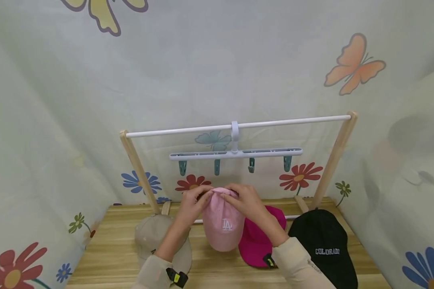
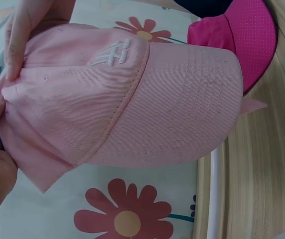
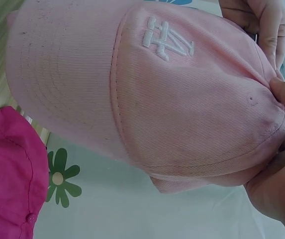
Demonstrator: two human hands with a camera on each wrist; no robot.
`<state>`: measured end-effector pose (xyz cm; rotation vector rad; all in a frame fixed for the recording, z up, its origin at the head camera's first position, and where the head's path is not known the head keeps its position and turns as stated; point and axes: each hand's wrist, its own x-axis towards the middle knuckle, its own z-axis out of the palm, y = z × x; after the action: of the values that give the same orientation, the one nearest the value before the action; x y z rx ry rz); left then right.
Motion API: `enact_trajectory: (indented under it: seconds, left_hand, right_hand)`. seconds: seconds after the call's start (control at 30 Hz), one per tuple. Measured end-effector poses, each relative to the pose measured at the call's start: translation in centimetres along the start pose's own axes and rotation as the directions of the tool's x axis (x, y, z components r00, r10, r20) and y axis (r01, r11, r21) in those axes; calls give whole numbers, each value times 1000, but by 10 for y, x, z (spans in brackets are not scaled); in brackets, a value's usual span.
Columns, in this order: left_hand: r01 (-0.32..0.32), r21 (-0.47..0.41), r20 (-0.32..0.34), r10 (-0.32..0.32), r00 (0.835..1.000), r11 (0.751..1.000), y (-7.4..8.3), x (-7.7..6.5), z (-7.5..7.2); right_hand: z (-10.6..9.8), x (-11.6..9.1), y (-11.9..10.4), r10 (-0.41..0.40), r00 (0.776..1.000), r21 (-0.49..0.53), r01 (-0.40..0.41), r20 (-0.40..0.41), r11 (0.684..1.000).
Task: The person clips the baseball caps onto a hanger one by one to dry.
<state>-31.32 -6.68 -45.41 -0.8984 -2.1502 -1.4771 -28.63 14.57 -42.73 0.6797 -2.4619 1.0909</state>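
Observation:
A light pink baseball cap (image 1: 222, 224) with white LA lettering hangs brim down between both hands, above the table. My left hand (image 1: 195, 202) pinches the top of its crown from the left. On the other side, my right hand (image 1: 247, 200) pinches the same crown, thumb in front. The left wrist view shows the brim (image 2: 197, 99) pointing away from the hands. Above the hands, a white clip hanger (image 1: 235, 154) with several green clips hangs from a rack's white bar (image 1: 181, 131); the clips hold nothing.
On the wooden table (image 1: 105, 249) lie a beige cap (image 1: 153, 233) at left, a magenta cap (image 1: 254, 241) beside the right forearm, and a black COLORADO cap (image 1: 322, 241) at right. Wooden posts (image 1: 334, 160) carry the bar. A patterned cloth backdrop (image 1: 217, 60) stands behind.

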Motion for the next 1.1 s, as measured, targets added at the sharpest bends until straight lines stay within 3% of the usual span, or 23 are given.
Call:
enact_trajectory:
  seconds: [0.23,0.47,0.87,1.1]
  left_hand:
    - [9,52,27,-11,1000,999,0,5,-2]
    - [80,60,65,-83,994,995,7,14,-4]
    - [194,87,9,-196,981,977,11,27,-6]
    - [248,42,7,-249,969,968,6,37,-10]
  right_hand:
    - [2,4,3,20,1000,-2,-20,-8,1000]
    - [1,7,2,31,999,5,-31,-24,1000]
    - [0,9,2,14,1000,-1,-14,-23,1000]
    - [-3,9,1,6,1000,8,-5,-24,1000]
